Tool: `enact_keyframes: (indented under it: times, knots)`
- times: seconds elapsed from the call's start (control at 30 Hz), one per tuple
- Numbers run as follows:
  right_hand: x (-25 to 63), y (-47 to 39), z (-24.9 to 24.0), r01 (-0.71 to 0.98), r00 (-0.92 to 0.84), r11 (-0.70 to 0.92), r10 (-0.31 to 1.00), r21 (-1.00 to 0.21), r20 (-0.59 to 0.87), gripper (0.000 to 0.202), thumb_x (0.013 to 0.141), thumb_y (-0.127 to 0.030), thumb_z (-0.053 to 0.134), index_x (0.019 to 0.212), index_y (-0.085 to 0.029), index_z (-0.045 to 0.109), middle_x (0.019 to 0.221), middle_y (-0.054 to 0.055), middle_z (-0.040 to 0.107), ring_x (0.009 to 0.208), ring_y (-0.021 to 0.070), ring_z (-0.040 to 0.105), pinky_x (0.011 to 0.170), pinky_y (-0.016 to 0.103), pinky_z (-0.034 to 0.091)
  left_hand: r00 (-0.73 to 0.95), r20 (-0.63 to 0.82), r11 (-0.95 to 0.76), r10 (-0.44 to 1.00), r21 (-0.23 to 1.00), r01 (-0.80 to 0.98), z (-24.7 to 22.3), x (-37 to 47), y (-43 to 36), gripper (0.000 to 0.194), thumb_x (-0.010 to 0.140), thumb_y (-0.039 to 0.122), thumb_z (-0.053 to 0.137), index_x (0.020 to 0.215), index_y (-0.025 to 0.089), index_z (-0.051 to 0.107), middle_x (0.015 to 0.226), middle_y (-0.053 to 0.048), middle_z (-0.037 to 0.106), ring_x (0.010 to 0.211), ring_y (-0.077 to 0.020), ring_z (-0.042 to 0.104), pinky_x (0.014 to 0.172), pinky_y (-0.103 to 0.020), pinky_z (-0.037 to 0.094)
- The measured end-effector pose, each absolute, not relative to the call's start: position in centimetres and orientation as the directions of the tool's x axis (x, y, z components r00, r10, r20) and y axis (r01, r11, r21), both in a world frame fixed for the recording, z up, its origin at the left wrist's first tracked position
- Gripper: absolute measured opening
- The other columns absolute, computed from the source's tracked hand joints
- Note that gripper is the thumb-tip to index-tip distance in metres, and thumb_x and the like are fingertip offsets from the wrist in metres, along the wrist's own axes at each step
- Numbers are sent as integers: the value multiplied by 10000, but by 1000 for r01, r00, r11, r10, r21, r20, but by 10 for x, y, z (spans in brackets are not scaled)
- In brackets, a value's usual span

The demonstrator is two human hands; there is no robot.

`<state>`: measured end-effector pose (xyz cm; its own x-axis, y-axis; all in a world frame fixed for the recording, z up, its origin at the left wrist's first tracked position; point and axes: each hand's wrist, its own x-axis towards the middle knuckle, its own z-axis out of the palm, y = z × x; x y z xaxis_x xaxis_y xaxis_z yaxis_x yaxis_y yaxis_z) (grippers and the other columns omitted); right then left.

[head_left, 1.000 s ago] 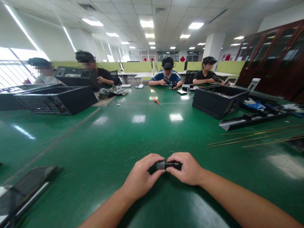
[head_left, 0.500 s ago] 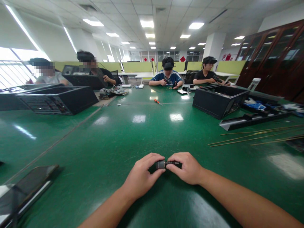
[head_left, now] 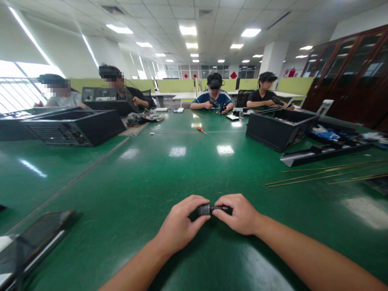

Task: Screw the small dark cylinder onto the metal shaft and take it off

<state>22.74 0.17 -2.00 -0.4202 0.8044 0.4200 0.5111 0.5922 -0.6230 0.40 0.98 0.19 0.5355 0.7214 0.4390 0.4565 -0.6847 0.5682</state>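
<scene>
At the green table [head_left: 194, 173], near side, left hand [head_left: 178, 222] grasps the thick end of a dark tool [head_left: 204, 209]; right hand [head_left: 239, 216] pinches its thin part. Apparent step: two-handed adjustment; next move calls for steady alignment.

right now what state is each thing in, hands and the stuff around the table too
Left hand: closed on the wide end of the part
Right hand: curled around its thin end
Dark cylindrical part: held sideways
Screwdriver: lying on the table
Left computer case: open on top
Right computer case: open on top
Ceiling lights: lit
</scene>
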Motion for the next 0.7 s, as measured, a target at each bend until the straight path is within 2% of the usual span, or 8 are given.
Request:
enact_keyframes:
  times: [0.33,0.7]
  knots:
    - [228,1,-21,511,-434,604,795,-611,424,123,866,-311,662,866,-189,681,764,14,690,701,158,638,683,261,447,538,442,-686,718,578,441,4,4,9,219,854,214,667,1072,219,649,1008,-46,707,934,-168,668,859,-300,550]
    - [229,1,-19,495,-433,615,787,-614,440,160,907,-320,608,840,-192,677,741,22,681,687,158,628,673,259,442,542,433,-683,720,577,447,5,4,9,218,861,211,660,1078,224,646,1018,-40,705,939,-162,668,864,-294,550]
